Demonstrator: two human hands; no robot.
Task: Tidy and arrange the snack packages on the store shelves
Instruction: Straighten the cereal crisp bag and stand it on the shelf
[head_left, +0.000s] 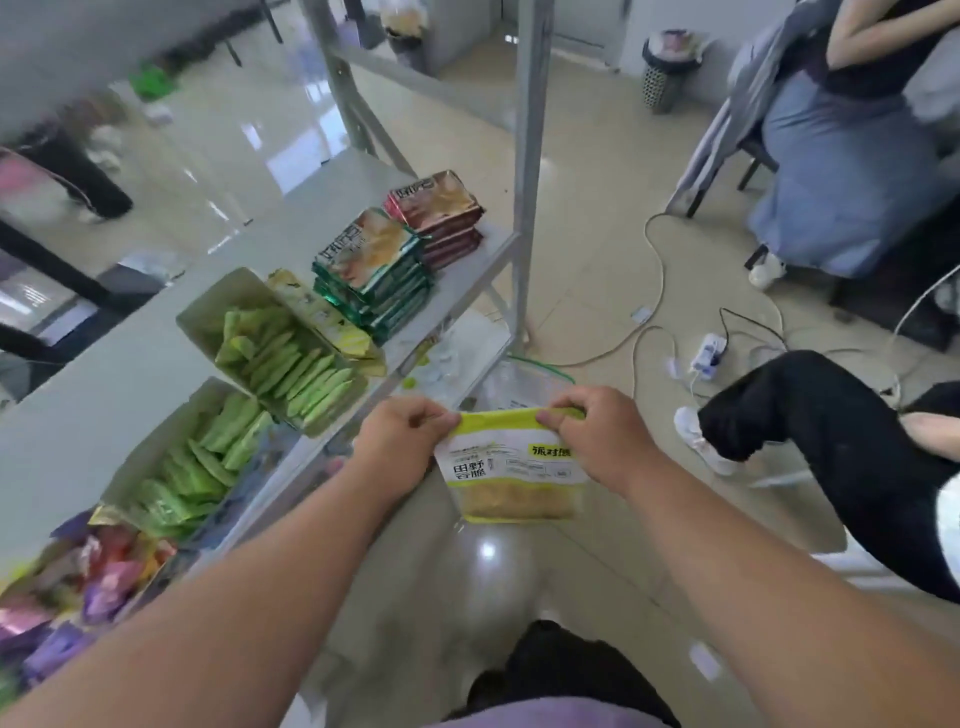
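While the left hand (402, 434) pinches the top left corner of a yellow-green snack pouch (511, 467), the right hand (597, 436) pinches its top right corner, so the pouch hangs upright in the air just beside the shelf (156, 338); on that shelf stand two open boxes of green packets (285, 358), then a green stack (374, 270) and a red stack (441, 213); mixed purple and pink packets (78, 587) lie nearest.
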